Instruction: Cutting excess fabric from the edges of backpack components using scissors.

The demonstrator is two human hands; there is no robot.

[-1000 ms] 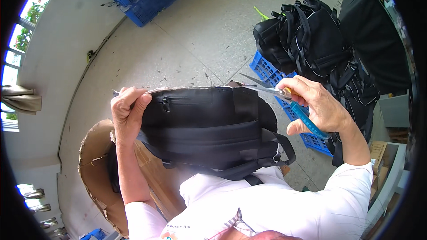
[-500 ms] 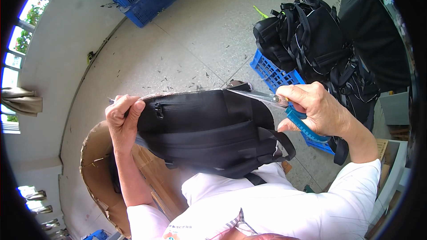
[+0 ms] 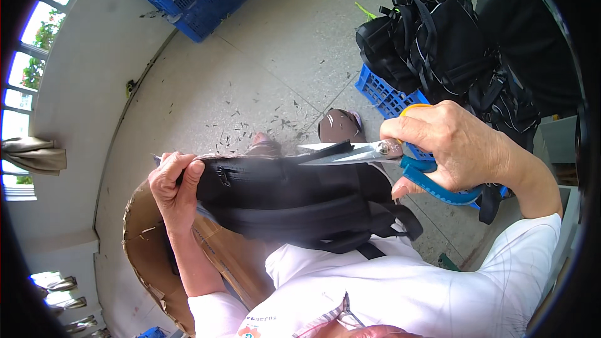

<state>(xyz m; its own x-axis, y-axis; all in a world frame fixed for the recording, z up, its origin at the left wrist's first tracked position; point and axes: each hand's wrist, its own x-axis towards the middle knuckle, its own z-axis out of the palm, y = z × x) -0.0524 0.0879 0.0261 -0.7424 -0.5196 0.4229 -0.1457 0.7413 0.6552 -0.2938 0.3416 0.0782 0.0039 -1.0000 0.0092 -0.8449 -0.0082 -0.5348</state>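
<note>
In the head view, my left hand (image 3: 175, 184) pinches the edge of a black bag (image 3: 288, 197) in front of me; my right hand (image 3: 447, 150) is closed round scissors (image 3: 384, 148), blades parted about a dark strip (image 3: 338, 149), and partly blocks a blue crate (image 3: 379, 91) beside heaped black backpacks (image 3: 444, 50). Dark scraps (image 3: 238, 126) litter the floor (image 3: 188, 84); cardboard (image 3: 141, 228) stands at my left, and beyond the blades is probably a brown shoe (image 3: 338, 126).

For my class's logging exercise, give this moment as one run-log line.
left hand: pinching edge of black bag | right hand: holding scissors, blades apart, dark strip between | floor: scattered dark scraps
</note>
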